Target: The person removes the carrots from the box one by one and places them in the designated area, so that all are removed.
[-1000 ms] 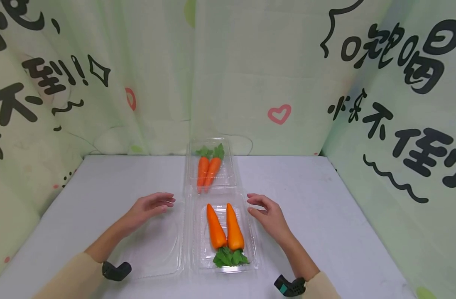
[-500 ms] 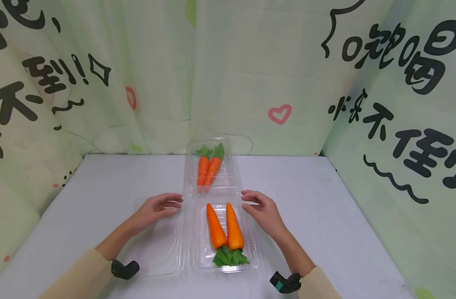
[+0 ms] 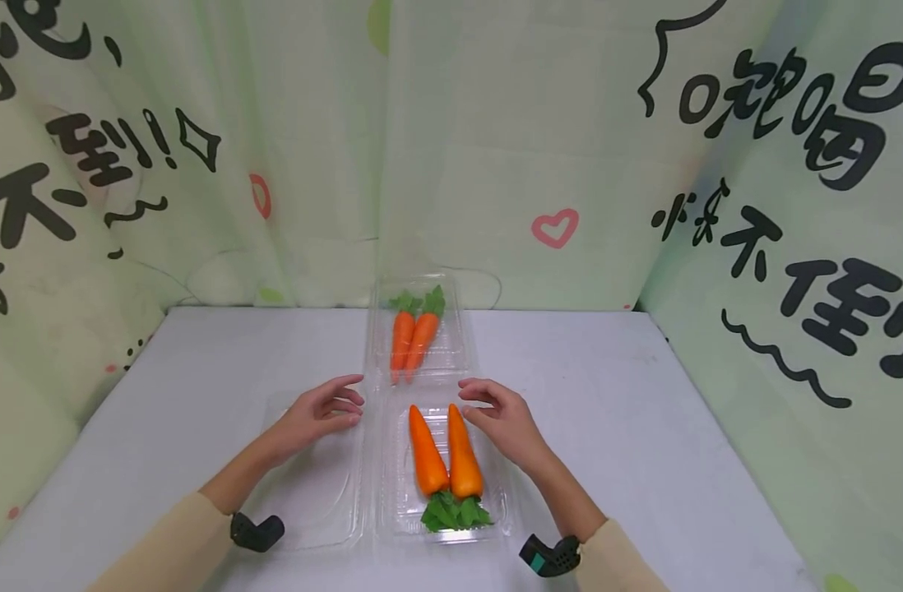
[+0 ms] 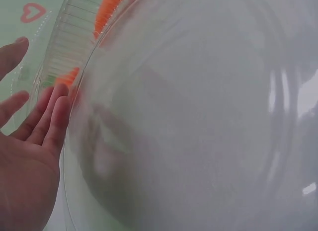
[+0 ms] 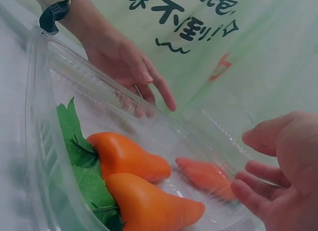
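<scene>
Two orange carrots with green tops, the left one [image 3: 427, 456] and the right one [image 3: 464, 456], lie in a clear plastic box [image 3: 502, 514], tips pointing away. Its clear lid [image 3: 311, 501] lies spread out to the left. My left hand [image 3: 321, 418] hovers over the lid's far right part, fingers loosely extended and holding nothing. Above the box's far right corner is my right hand [image 3: 503, 421], fingers slightly bent, thumb close to the right carrot's tip; whether they touch is unclear. In the right wrist view, both carrots [image 5: 129, 159] sit inside the box wall [image 5: 37, 121].
Directly behind stands another clear box [image 3: 455, 349] with two carrots [image 3: 414, 337], tops pointing away. Whether it is covered is hard to tell. A white table [image 3: 592, 386] extends to both sides, with printed curtains [image 3: 466, 164] around its back and sides.
My right hand has moved left, from beside the near box to over its far right corner. My left hand has shifted right toward the box. The boxes and carrots stay put.
</scene>
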### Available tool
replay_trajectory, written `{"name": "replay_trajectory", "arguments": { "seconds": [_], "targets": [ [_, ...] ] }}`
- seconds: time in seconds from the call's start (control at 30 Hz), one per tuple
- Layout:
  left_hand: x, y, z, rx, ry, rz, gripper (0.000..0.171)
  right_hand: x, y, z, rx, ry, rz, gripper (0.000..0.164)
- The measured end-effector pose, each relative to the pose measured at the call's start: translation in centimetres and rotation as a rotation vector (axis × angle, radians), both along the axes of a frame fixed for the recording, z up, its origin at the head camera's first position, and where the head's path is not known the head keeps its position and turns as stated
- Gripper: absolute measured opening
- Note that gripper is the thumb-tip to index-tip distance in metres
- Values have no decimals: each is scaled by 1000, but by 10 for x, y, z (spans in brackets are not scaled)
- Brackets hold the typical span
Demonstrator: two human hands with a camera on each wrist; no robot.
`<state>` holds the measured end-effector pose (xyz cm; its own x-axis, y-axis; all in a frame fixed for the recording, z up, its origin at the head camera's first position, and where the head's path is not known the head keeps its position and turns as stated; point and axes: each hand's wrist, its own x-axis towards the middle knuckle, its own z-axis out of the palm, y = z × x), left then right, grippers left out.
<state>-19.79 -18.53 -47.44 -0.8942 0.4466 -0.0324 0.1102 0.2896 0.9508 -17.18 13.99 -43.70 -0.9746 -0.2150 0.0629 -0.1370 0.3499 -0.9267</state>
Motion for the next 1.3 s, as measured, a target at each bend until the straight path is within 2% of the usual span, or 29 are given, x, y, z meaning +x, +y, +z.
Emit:
{"name": "replay_trajectory", "arguments": {
  "seconds": [0.17, 0.23, 0.37, 0.47, 0.57, 0.67, 0.83, 0.9, 1.1, 1.3],
  "targets": [
    [-7, 4, 1, -24, 7, 6, 64, -2, -4, -1, 5, -17, 4, 22],
    [-8, 3, 2, -24, 26, 28, 61, -3, -5, -2, -2, -22, 10, 22],
    [-9, 1, 4, -30, 128, 118, 50, -4, -9, -5, -21, -33, 22, 24],
    [-10, 0, 4, -75, 227, 181, 43, -4, -11, -6, -30, -40, 14, 24],
    [-11, 0, 5, -122, 279, 213, 39, -2, -12, -6, -30, -36, 9, 24],
    [-12, 0, 6, -143, 273, 231, 37, 1, -15, 2, -21, -29, 28, 22],
    [-15, 0, 5, -166, 253, 242, 36, 0, -16, 1, -12, -19, 66, 23],
    [-16, 0, 3, -182, 246, 243, 35, -3, -16, -6, -16, -18, 69, 24],
    [-19, -2, 0, -252, 212, 259, 33, -2, -20, -4, 13, -26, 66, 24],
    [-20, -2, 2, -302, 231, 267, 29, 1, -25, -3, 49, -47, 49, 24]
  ]
}}
